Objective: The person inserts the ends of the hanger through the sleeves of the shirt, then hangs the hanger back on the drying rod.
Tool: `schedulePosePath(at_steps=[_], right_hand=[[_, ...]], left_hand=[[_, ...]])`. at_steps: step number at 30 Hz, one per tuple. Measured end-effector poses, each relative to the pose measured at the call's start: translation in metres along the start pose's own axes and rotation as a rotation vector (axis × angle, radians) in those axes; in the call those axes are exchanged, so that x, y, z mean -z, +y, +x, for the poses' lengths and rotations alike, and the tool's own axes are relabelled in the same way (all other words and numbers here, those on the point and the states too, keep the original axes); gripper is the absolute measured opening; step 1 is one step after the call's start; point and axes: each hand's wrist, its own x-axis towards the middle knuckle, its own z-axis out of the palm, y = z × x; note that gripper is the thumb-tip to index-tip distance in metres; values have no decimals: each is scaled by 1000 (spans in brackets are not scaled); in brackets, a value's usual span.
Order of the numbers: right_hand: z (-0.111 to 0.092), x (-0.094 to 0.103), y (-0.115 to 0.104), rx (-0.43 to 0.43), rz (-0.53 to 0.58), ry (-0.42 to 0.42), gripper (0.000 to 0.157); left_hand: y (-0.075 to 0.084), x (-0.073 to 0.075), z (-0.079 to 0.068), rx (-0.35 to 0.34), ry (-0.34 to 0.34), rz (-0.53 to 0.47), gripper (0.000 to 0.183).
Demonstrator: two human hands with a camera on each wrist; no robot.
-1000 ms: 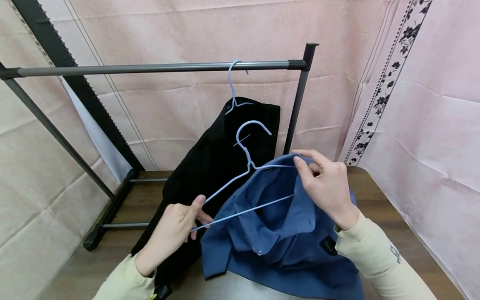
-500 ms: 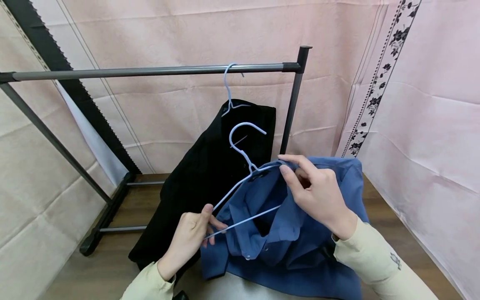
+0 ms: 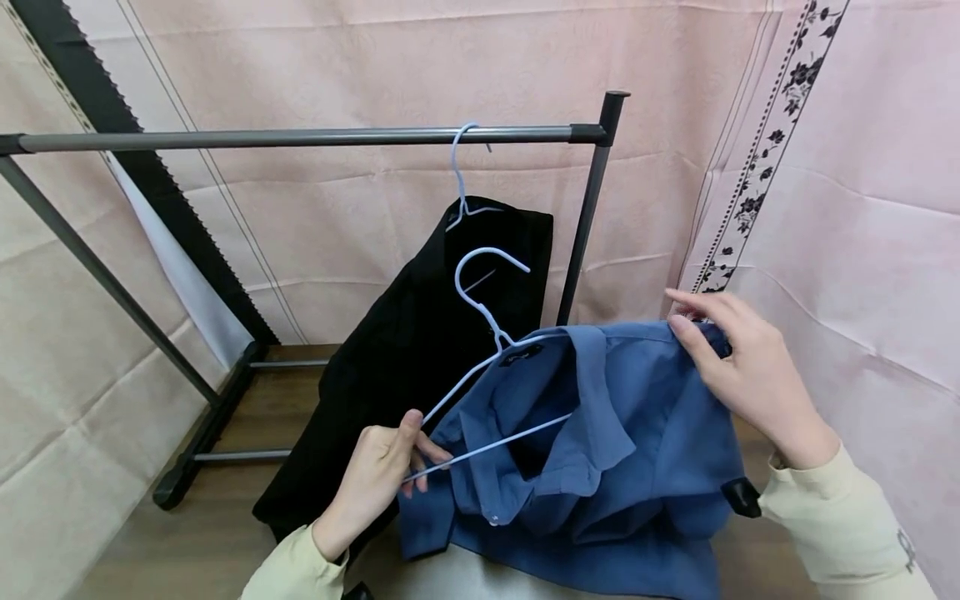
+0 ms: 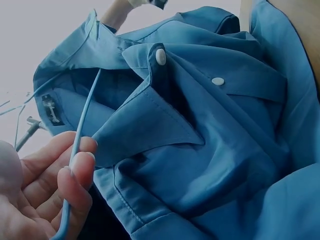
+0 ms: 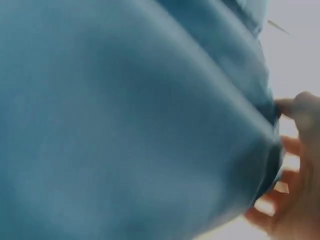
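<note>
In the head view my left hand [image 3: 378,471] grips one end of a light blue clothes hanger [image 3: 486,313], its hook pointing up. The hanger's other end runs inside the collar of a blue button-up shirt [image 3: 660,417]. My right hand [image 3: 757,379] holds the shirt's shoulder at the right, thumb in front. The left wrist view shows the hanger's lower bar [image 4: 88,107] crossing the fingers and entering the neck opening, near a dark label [image 4: 52,110]. Blue cloth fills most of the right wrist view, with fingers [image 5: 290,145] at its edge.
A black garment [image 3: 390,333] hangs on another light blue hanger [image 3: 458,171] from the rack's grey rail [image 3: 300,138], just behind the shirt. The rack's post [image 3: 585,225] rises at the right. Pink curtains stand behind, and a wooden tabletop [image 3: 187,533] lies below.
My right hand has moved right from the collar to the shirt's shoulder, and the shirt has spread out to the right. The left hand and hanger shifted slightly right, then stayed nearly still.
</note>
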Motion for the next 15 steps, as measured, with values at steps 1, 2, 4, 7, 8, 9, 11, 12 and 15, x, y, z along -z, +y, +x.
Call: schedulePosePath(at_steps=[1, 2, 4, 7, 8, 9, 11, 12, 15], right_hand=[[-2, 1, 5, -2, 13, -56, 26], [-4, 1, 10, 3, 30, -95, 24], [-6, 0, 18, 17, 73, -132, 21], [-7, -2, 23, 44, 117, -98, 20], [-6, -3, 23, 57, 119, -81, 19], [-4, -5, 23, 72, 120, -61, 19], [1, -7, 19, 120, 104, -18, 19], [4, -9, 15, 148, 97, 4, 20], [14, -14, 1, 230, 86, 42, 32]], left_hand=[[-1, 0, 0, 3, 0, 5, 61], [-1, 1, 0, 10, -4, 9, 61], [-2, 1, -1, 30, -12, 19, 61], [-4, 1, -2, 59, -23, 33, 60], [-4, 1, -1, 62, -26, 44, 60], [-4, 0, -1, 61, -29, 58, 60], [-4, -2, -1, 44, -39, 82, 59], [-4, -3, 0, 32, -44, 91, 59], [-4, -7, 0, 13, -47, 109, 57]])
